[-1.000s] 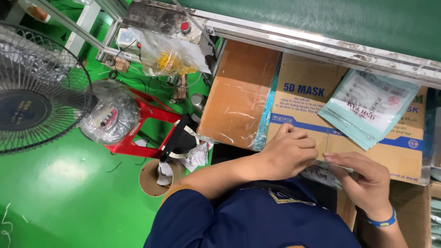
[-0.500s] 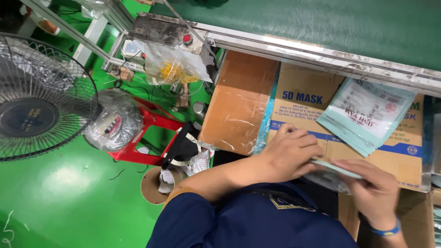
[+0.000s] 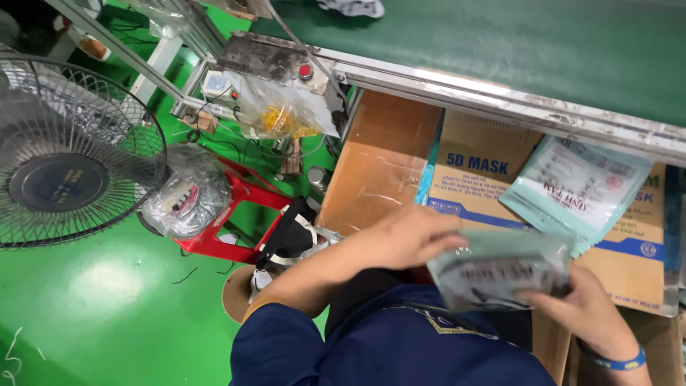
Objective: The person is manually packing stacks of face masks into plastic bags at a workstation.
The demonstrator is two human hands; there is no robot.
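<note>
Mask packet (image 3: 500, 268), lying flat, long axis left-right

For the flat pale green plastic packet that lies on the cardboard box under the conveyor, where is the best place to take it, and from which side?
Probably by its lower left corner, coming from the person's side. The flat pale green plastic packet lies tilted on the brown cardboard box, and its top edge goes under the metal conveyor frame. It is thin and limp, so a pinch grip on that free corner suits it.

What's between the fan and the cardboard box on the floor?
In the head view, a red stool stands between the fan and the cardboard box, with a clear plastic bag on it.
</note>
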